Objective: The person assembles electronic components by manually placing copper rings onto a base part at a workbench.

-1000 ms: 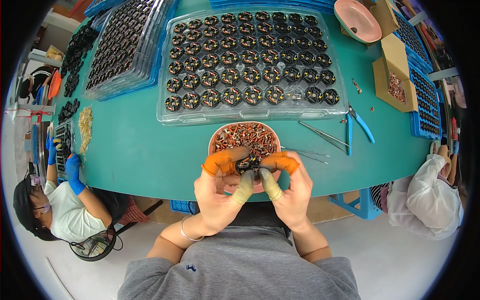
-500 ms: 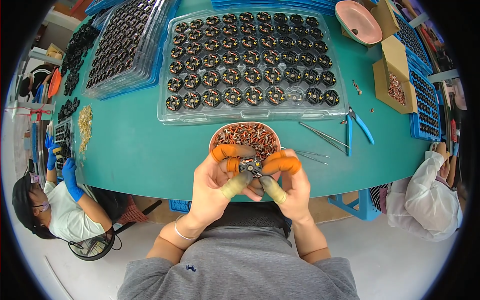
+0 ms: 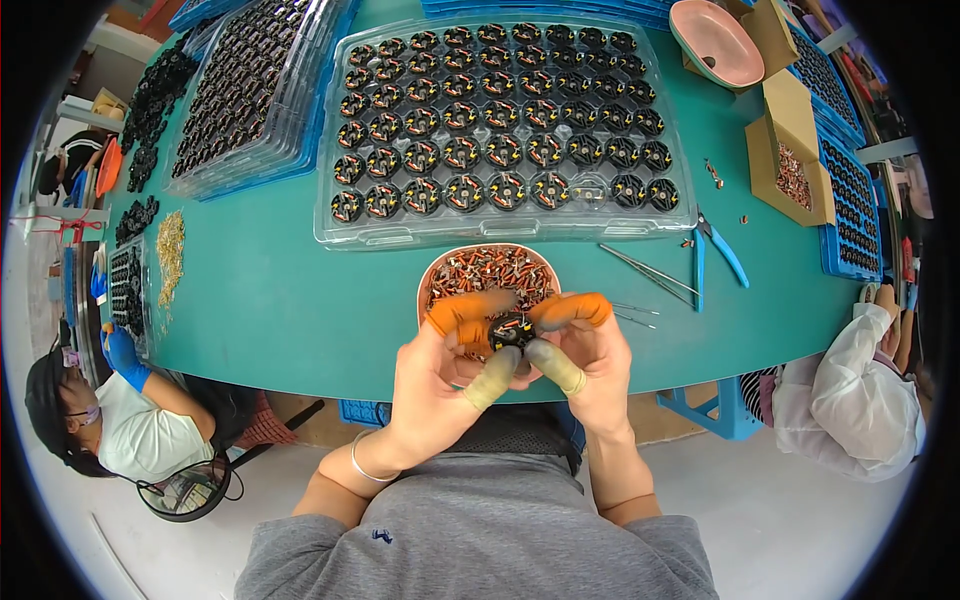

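Observation:
Just above the near edge of the green table, a round black motor end cap (image 3: pixel 512 332) with small copper-coloured and yellow parts sits between my two hands. My left hand (image 3: pixel 432 372) grips it from the left with thumb and fingers, which wear orange and pale yellow finger cots. At its right rim, the thumb and fingertips of my right hand (image 3: pixel 590 368) close on the same piece. Right behind is a pink bowl (image 3: pixel 424 275) full of small copper-coloured pieces, partly covered by my fingers. Farther back, a clear plastic tray (image 3: pixel 335 225) holds rows of similar round caps, with one pocket unfilled.
Tweezers (image 3: pixel 650 272) and blue-handled pliers (image 3: pixel 722 255) lie on the right. Beyond them stand a cardboard box (image 3: pixel 820 190) of small pieces and a pink basin (image 3: pixel 690 40). Stacked trays (image 3: pixel 290 150) rise at back left. Co-workers sit at both sides.
The cap has been turned between my fingers and now shows its round face. My right hand has shifted slightly right. At left, a co-worker's blue-gloved hand has moved lower.

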The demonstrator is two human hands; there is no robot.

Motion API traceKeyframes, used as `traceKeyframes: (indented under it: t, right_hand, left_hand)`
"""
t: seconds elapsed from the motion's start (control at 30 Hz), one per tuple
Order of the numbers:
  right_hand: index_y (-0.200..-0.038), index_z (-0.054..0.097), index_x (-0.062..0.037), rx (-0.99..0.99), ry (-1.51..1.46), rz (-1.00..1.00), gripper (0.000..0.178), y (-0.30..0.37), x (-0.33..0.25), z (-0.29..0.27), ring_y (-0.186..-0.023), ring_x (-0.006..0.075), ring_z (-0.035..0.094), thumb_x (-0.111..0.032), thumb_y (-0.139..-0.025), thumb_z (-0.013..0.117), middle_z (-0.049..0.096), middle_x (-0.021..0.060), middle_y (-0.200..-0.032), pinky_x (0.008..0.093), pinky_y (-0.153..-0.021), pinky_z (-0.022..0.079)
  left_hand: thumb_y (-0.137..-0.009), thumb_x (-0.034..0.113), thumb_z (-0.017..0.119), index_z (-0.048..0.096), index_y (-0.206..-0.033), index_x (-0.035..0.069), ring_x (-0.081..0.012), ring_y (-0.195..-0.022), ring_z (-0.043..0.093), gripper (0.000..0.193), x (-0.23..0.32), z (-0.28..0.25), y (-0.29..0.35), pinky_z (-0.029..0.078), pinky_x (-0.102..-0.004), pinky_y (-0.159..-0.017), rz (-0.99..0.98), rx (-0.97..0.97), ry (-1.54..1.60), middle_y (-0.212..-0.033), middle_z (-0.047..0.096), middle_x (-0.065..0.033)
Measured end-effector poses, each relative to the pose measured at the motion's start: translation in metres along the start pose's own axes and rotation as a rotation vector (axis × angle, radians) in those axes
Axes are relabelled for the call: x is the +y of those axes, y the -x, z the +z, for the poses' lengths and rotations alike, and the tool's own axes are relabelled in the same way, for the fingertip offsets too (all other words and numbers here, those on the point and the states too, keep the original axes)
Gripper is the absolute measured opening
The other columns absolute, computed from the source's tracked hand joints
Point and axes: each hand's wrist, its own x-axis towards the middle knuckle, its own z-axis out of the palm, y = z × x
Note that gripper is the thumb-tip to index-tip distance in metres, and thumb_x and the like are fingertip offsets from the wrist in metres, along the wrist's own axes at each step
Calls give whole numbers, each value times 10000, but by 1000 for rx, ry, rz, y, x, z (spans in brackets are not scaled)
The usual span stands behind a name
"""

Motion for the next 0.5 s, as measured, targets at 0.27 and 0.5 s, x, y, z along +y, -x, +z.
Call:
traceKeyframes:
  t: [0.27, 0.5]
  right_hand:
    - [-1085, 508, 11, 32, 11, -75, 292, 1, 8, 1, -955, 151, 549, 52, -823, 628, 574, 101, -1087, 313, -882, 449]
    - [-1118, 501, 10, -13, 72, -99, 312, 2, 9, -1, -934, 139, 554, 56, -834, 622, 566, 90, -1057, 273, -827, 467]
  left_hand:
    - [-843, -32, 628, 537, -1181, -67, -168, -862, 660, 353, 0, -12, 1, 579, -263, -716, 311, -51, -735, -1018, 639, -115]
    - [-865, -46, 598, 511, -1198, -69, -174, -843, 652, 344, -6, -5, 2, 594, -293, -719, 231, 4, -483, -1012, 624, -126]
